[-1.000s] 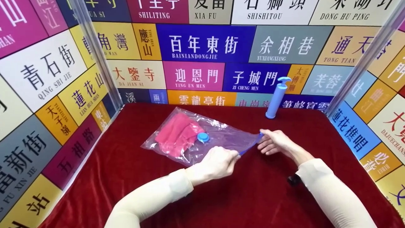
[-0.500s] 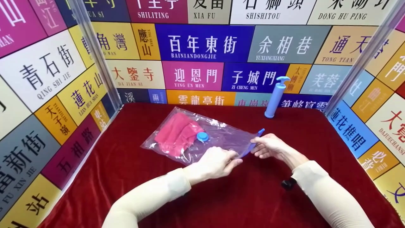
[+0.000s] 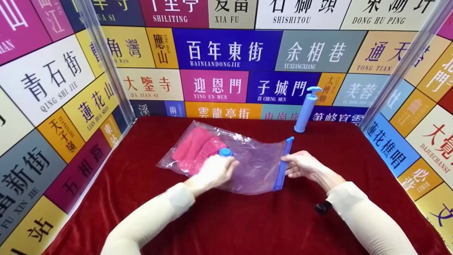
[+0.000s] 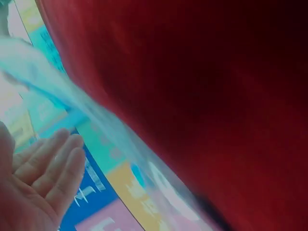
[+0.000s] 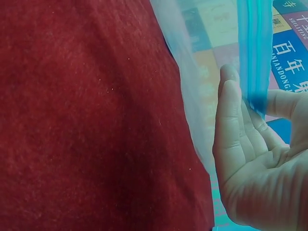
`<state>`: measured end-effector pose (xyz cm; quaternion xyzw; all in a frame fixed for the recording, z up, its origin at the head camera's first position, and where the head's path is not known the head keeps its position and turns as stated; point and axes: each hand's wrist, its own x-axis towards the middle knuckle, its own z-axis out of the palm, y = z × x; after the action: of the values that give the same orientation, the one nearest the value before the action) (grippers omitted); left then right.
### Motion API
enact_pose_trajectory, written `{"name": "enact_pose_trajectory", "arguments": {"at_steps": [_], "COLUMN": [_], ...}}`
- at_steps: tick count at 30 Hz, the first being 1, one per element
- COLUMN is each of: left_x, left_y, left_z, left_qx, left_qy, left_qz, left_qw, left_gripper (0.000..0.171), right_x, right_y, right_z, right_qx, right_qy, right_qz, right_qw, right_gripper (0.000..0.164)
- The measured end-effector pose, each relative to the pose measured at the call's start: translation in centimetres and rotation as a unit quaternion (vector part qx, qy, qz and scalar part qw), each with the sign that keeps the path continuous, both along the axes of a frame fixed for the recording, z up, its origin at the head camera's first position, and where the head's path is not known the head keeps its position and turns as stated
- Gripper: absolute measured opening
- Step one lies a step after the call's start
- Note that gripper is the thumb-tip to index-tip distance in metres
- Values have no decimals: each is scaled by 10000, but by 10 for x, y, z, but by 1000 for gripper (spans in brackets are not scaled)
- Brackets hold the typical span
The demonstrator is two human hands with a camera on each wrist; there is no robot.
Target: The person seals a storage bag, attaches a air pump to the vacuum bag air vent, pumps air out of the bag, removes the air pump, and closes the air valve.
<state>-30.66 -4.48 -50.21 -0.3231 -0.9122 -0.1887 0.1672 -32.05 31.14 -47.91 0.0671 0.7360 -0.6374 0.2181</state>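
The right hand (image 3: 304, 166) pinches the blue strip (image 3: 283, 168) at the end of a clear bag (image 3: 256, 156), thumb on one side and fingers on the other. The left hand (image 3: 214, 171), apart from it, is over the bag's near side just beside the blue cap (image 3: 225, 152). Its fingers are fairly straight in the left wrist view and grip nothing; whether they touch the film I cannot tell.

The bag spans the space between and beyond the hands. A pink cloth (image 3: 198, 143) fills its end past the left hand. A hard tug from the right hand could drag the light film, I judge, as nothing visible pins it. A bump from the left hand could knock the cap.

The bag's long axis runs crosswise from the pink cloth to the strip, the strip end pointing right and slightly nearer the person. The strip itself crosses that axis, its far tip beyond the right hand.

Farther from the right hand, a blue pump (image 3: 305, 111) stands upright, handle up, on the red tablecloth (image 3: 226, 223).
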Motion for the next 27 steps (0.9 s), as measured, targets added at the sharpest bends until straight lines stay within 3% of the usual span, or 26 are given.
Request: {"name": "enact_pose_trajectory", "arguments": {"at_steps": [6,13,19,27], "left_x": [-25,-48,-62,-68], "left_y": [-40,-90,-123,-145], "left_z": [0,-2,-5,-10], "left_qx": [-161,-295,9,-132], "left_qy": [-430,-894,-899,-1426], "left_qz": [1004,2221,2786,3287], "left_qw": [9939,9705,9562,9335], "left_gripper": [24,15,18,21], "right_x": [0,-1,-2,-2], "right_y": [1,3,6,12], "right_z": [-3,-3,-4,-7], "right_qx": [8,137,286,418], "right_qy": [31,136,203,275], "right_qz": [0,77,87,58], "right_qw": [10000,9998,9993,9987], "right_gripper": [15,23,27,26]}}
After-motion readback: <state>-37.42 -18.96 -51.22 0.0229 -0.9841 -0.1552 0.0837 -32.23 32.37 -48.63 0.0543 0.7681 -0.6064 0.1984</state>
